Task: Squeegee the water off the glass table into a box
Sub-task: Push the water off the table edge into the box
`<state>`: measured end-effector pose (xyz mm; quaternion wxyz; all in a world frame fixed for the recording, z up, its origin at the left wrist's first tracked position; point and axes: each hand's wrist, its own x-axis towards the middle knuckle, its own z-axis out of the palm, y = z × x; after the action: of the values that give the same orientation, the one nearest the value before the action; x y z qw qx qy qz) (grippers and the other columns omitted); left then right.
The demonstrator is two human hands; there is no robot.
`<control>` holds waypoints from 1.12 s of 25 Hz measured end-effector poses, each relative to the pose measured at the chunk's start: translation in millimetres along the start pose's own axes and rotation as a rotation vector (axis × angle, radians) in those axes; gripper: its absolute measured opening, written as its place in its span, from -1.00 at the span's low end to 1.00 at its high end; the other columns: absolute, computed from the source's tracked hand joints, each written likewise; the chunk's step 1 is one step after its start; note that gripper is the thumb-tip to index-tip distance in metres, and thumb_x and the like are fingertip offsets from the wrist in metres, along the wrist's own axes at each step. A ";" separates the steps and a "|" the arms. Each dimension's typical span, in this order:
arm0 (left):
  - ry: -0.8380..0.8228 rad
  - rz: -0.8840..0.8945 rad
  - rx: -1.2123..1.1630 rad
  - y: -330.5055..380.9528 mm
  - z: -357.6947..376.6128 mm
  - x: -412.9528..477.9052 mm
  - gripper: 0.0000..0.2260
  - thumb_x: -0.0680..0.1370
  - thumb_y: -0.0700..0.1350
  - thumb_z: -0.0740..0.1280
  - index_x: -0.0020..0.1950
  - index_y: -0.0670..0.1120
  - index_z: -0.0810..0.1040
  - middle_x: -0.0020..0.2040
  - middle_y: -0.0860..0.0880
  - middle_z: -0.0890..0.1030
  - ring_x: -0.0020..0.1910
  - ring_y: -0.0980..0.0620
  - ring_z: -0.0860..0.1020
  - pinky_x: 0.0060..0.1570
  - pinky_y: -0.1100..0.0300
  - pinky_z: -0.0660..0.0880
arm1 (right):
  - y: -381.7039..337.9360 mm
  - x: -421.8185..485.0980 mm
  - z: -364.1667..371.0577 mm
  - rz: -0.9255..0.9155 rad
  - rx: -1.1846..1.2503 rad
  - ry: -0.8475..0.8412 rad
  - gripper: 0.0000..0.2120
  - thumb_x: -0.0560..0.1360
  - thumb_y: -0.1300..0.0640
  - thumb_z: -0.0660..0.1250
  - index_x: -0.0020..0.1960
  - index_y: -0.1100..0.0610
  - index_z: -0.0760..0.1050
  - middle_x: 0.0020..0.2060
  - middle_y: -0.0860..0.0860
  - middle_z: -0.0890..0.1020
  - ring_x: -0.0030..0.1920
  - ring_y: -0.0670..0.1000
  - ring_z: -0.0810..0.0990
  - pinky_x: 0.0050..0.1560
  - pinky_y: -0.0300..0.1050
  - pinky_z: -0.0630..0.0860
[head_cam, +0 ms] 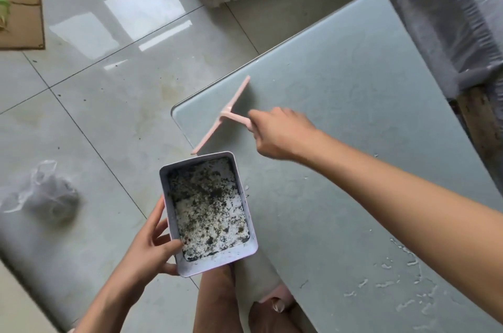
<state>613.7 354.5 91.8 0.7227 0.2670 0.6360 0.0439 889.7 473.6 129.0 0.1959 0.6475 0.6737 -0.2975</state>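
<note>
Underfoot, a glossy pale tiled floor fills the left half of the view, marked with dark specks and a faint stain. To the right stands a frosted glass tabletop, its rounded corner pointing left and its long left edge running back toward the person. On the floor lie a sheet of cardboard at the far left and a crumpled clear plastic bag nearer in. A shallow white rectangular box is held at the tabletop's left edge, its far right corner overlapping the glass in this view, and its bottom is coated in pale residue flecked with black. The left hand grips the box at its near left corner, thumb over the rim and fingers against the outer wall. A pink squeegee lies with its blade along the tabletop's left edge, its near end just beyond the box's far rim. The right hand, slightly blurred, is clenched round the squeegee's handle, the arm reaching across the glass. Small water beads dot the near right part of the tabletop.
</note>
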 end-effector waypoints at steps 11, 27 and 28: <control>0.004 0.004 -0.034 -6.9 -10.7 -11.9 -0.18 0.47 -0.49 0.20 0.46 0.33 0.20 0.27 -0.03 0.53 0.01 -0.05 0.62 -0.32 -0.11 0.61 | 63.0 -117.2 20.9 0.188 -0.189 -0.132 -0.81 0.60 -0.05 0.07 0.03 0.01 0.40 -0.01 0.18 0.60 -0.01 0.25 0.57 -0.22 -0.04 0.33; -0.095 0.007 0.111 1.4 57.5 5.3 -0.19 0.48 -0.48 0.20 0.40 0.39 0.26 0.17 0.04 0.62 -0.05 -0.03 0.68 -0.33 -0.07 0.60 | 168.3 -250.7 140.0 0.517 0.127 -0.258 -0.59 0.61 -0.08 0.03 0.44 -0.30 0.19 0.24 0.12 0.55 0.21 0.23 0.51 0.13 0.05 0.49; -0.106 0.008 0.129 4.2 63.8 5.7 -0.19 0.48 -0.48 0.20 0.39 0.39 0.26 0.17 0.04 0.62 -0.05 -0.03 0.68 -0.34 -0.06 0.60 | 175.0 -246.8 131.0 0.522 0.114 -0.211 -0.61 0.60 -0.10 0.04 0.42 -0.32 0.22 0.23 0.11 0.56 0.20 0.23 0.52 0.11 0.05 0.49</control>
<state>676.0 339.3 91.6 0.7365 0.3175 0.5972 -0.0089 1067.9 198.7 165.7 0.2982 0.7745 0.4423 -0.3400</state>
